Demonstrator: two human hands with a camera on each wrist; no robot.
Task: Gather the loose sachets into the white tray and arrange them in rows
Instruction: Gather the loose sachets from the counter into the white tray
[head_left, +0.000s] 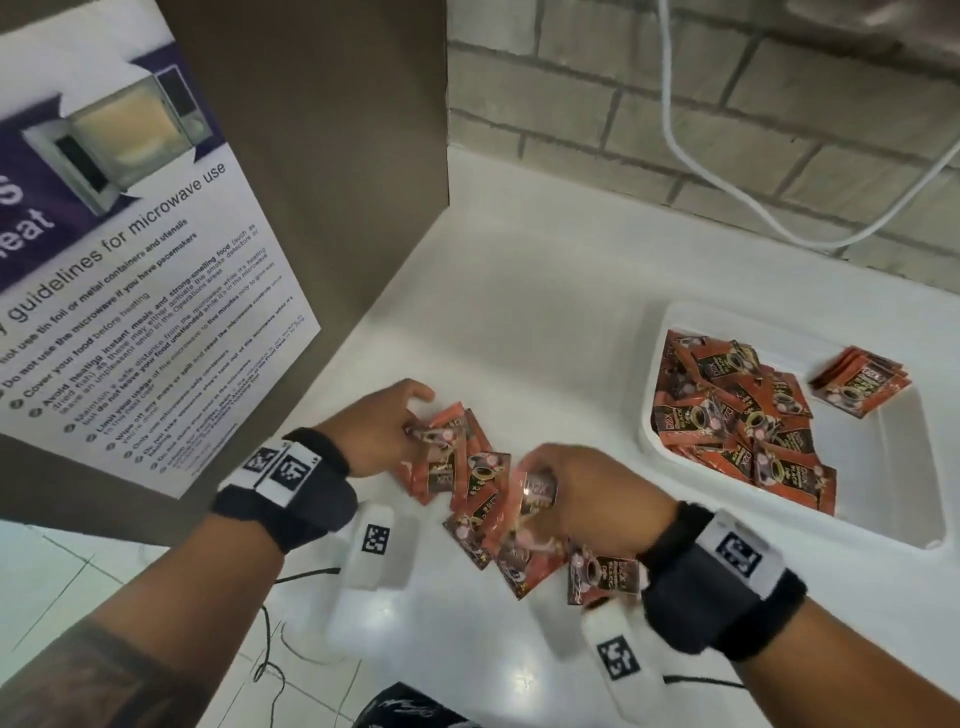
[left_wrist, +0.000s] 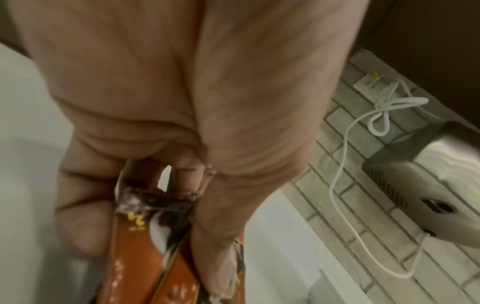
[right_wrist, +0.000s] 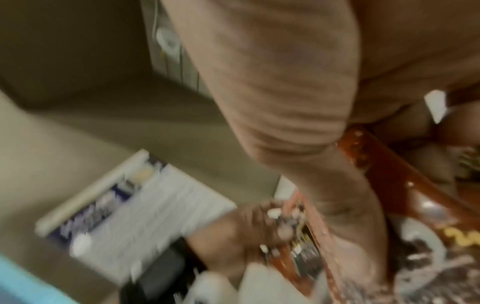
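— Sachets (head_left: 470, 499) are lying fanned out on the white counter (head_left: 519, 322), both hands working in them.

— Gripping?

— Left hand (head_left: 382, 431) is pinching a few between thumb and curled fingers. Right hand (head_left: 587, 499) is curling round one sachet.

— And the white tray (head_left: 883, 467)?

— Sitting off to the right, well apart, holding a jumbled heap (head_left: 743, 415) and a small neat stack (head_left: 860, 382) leaning at its far wall.
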